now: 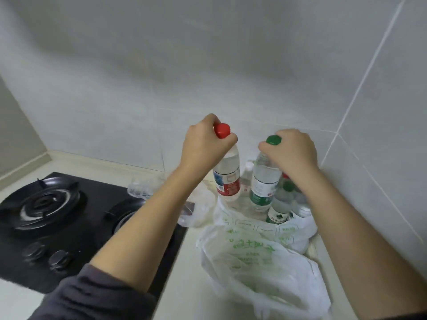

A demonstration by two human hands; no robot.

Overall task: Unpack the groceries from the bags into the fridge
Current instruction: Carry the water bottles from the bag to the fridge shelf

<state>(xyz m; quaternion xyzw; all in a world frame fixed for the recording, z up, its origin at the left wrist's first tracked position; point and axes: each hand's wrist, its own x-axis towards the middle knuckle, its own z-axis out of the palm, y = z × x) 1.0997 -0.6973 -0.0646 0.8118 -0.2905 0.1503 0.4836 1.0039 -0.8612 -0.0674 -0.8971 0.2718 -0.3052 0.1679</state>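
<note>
Clear plastic with a red top, the red-capped bottle [227,179] stands upright in our left hand [205,144], whose fingers and thumb curl tight round the neck just under the cap. Our right hand [291,151] grips the green-capped bottle [263,181] the same way, fingers wrapped round its neck with the cap showing at the hand's nine o'clock edge. The two stand side by side and a little apart, the red one at nine o'clock of the green. Their bases are at the open mouth of the white bag [254,262] with green print. We cannot tell whether they rest on anything. More bottles [280,204] crowd inside the bag at four o'clock of the green-capped one, partly hidden by our right wrist. The bag slumps on the pale bench [184,285] in the corner of the tiled wall [231,65]. At nine o'clock of the bag lies a black gas hob [57,215] with its burner and knobs. A clear plastic wrapper [143,188] sits at the hob's far edge, at eleven o'clock of the bag. A dark sleeve [92,296] covers our left arm near the elbow.
</note>
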